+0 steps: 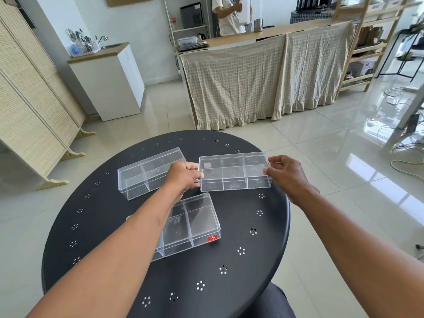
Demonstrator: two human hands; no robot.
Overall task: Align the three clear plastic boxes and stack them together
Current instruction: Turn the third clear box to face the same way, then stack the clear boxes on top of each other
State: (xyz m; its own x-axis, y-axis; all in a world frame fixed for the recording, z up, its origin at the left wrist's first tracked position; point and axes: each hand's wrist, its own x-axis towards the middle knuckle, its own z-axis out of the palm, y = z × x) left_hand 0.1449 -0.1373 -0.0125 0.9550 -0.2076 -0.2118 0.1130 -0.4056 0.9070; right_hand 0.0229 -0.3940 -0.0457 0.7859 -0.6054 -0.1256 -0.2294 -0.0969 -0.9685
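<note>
Three clear plastic boxes with inner dividers lie apart on a round black table [241, 283]. The far right box [234, 172] is gripped at both short ends: my left hand [184, 176] holds its left end, my right hand [285, 172] its right end. Whether it rests on the table or is slightly raised, I cannot tell. The far left box [142, 174] sits angled, untouched. The near box [195, 223], with a red sticker on its front wall, lies under my left forearm, which hides its left part.
The table's edge falls off close to the right of the held box. Beyond it are a tiled floor, a curtain-fronted counter [263, 79] with a person [229, 14] behind it, a white cabinet [110, 83], a woven folding screen [29, 99] at left and cables at right.
</note>
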